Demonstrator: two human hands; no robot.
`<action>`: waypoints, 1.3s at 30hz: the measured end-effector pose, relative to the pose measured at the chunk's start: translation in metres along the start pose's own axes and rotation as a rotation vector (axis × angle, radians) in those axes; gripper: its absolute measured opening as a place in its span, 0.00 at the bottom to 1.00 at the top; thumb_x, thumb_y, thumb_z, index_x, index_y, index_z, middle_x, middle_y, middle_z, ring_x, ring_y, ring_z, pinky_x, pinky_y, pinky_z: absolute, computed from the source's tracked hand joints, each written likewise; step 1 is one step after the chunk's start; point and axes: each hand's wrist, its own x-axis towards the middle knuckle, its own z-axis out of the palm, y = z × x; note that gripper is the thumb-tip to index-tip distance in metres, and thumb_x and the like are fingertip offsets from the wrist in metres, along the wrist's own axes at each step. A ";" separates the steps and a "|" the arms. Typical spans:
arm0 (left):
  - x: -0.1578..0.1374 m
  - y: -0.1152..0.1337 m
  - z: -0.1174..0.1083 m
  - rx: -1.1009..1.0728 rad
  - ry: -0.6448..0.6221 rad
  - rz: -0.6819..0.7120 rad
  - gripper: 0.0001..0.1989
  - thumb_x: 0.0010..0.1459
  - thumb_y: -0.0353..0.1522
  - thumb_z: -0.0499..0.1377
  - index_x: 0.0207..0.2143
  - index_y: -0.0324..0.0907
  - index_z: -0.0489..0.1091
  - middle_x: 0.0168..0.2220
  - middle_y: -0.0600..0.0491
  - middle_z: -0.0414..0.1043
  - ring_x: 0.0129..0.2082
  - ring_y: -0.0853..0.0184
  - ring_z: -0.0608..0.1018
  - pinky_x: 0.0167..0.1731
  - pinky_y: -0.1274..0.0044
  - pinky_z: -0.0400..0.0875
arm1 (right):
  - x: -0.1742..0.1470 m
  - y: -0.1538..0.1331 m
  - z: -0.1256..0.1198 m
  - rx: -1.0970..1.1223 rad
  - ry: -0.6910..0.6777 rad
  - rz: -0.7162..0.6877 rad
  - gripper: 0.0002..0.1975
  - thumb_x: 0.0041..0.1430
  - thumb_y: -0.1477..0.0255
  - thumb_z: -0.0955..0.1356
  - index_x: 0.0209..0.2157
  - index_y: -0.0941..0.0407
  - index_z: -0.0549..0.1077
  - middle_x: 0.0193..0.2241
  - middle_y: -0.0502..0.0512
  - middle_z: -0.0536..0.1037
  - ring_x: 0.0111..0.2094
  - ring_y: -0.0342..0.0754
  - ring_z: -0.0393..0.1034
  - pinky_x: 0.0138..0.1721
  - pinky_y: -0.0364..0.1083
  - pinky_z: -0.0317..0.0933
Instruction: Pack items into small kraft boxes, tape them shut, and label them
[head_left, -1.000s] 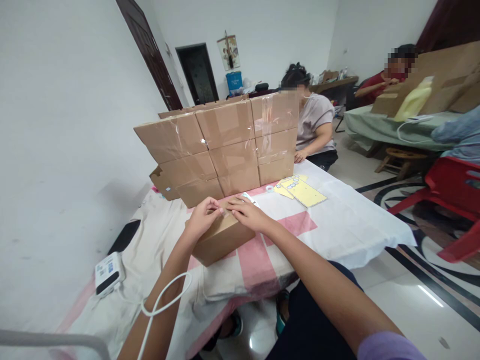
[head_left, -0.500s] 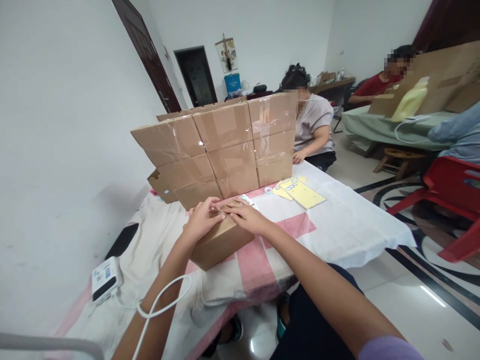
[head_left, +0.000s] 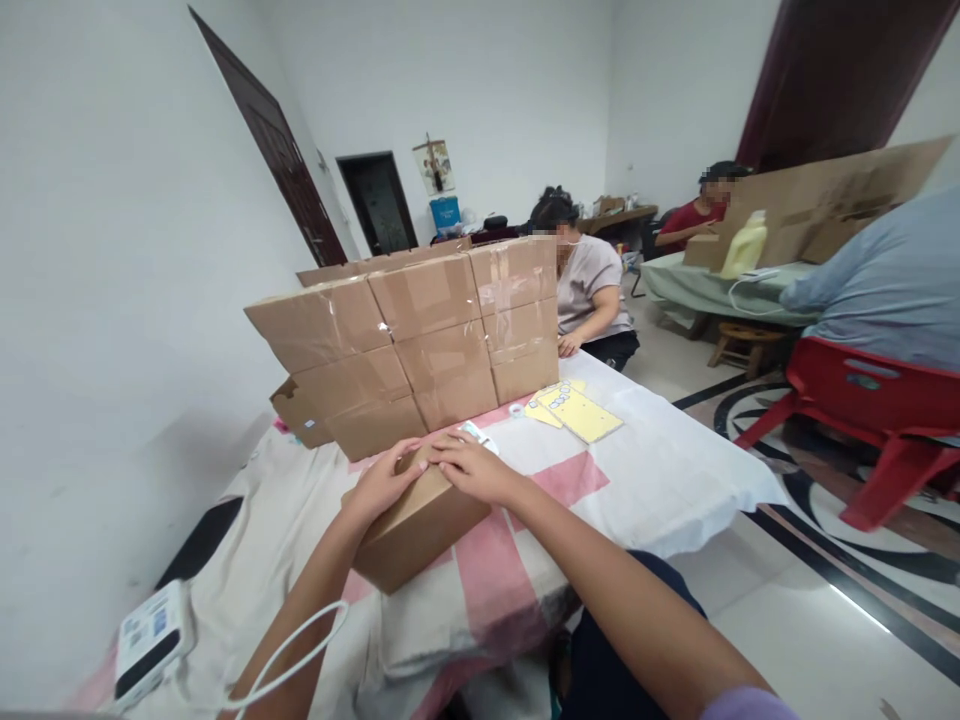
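A brown cardboard box (head_left: 420, 535) sits on the cloth-covered table in front of me. My left hand (head_left: 386, 480) lies on the left part of its top, fingers stretched forward. Flat across the top, close beside it, rests my right hand (head_left: 469, 465) with its fingers extended. The two hands nearly meet, and neither is wrapped round anything. Whatever lies under the palms is hidden. Just beyond my right fingers a small white and green item (head_left: 478, 435) shows in part.
A wall of taped cardboard boxes (head_left: 442, 340) stands behind. Yellow cards (head_left: 581, 412) and a tape roll (head_left: 517, 410) lie right of it. A white device (head_left: 154, 640) with a cable is at left. A person (head_left: 596, 290) sits across; others sit near a red chair (head_left: 874, 400).
The view has swung right and up, so the scene sits lower and further left. My left fingers, bent before, now lie flatter on the box top. My right hand stays on the box.
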 end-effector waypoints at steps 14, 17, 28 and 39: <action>-0.007 0.000 -0.010 -0.020 -0.088 -0.013 0.29 0.55 0.49 0.60 0.57 0.51 0.70 0.60 0.49 0.72 0.62 0.53 0.71 0.63 0.61 0.64 | -0.015 0.003 -0.020 0.141 -0.217 0.002 0.48 0.51 0.52 0.76 0.69 0.49 0.58 0.71 0.65 0.51 0.72 0.61 0.44 0.68 0.59 0.46; -0.008 0.002 -0.012 -0.017 -0.112 -0.011 0.30 0.55 0.49 0.60 0.58 0.50 0.69 0.60 0.49 0.72 0.62 0.53 0.71 0.63 0.61 0.64 | -0.016 0.002 -0.018 0.111 -0.196 -0.054 0.44 0.50 0.55 0.77 0.67 0.49 0.63 0.69 0.64 0.56 0.70 0.61 0.48 0.68 0.59 0.46; -0.018 0.006 -0.017 0.029 -0.171 0.012 0.31 0.60 0.45 0.62 0.63 0.47 0.64 0.64 0.45 0.67 0.63 0.54 0.69 0.64 0.54 0.59 | -0.018 0.003 -0.014 0.085 -0.195 -0.029 0.43 0.48 0.53 0.77 0.64 0.51 0.69 0.68 0.65 0.57 0.68 0.65 0.51 0.67 0.63 0.47; -0.022 0.010 -0.013 0.115 -0.126 0.059 0.28 0.57 0.47 0.60 0.58 0.49 0.71 0.60 0.48 0.72 0.61 0.52 0.71 0.63 0.59 0.61 | -0.031 -0.008 -0.015 -0.058 -0.195 -0.071 0.44 0.47 0.53 0.78 0.63 0.52 0.70 0.69 0.67 0.56 0.69 0.64 0.50 0.67 0.61 0.44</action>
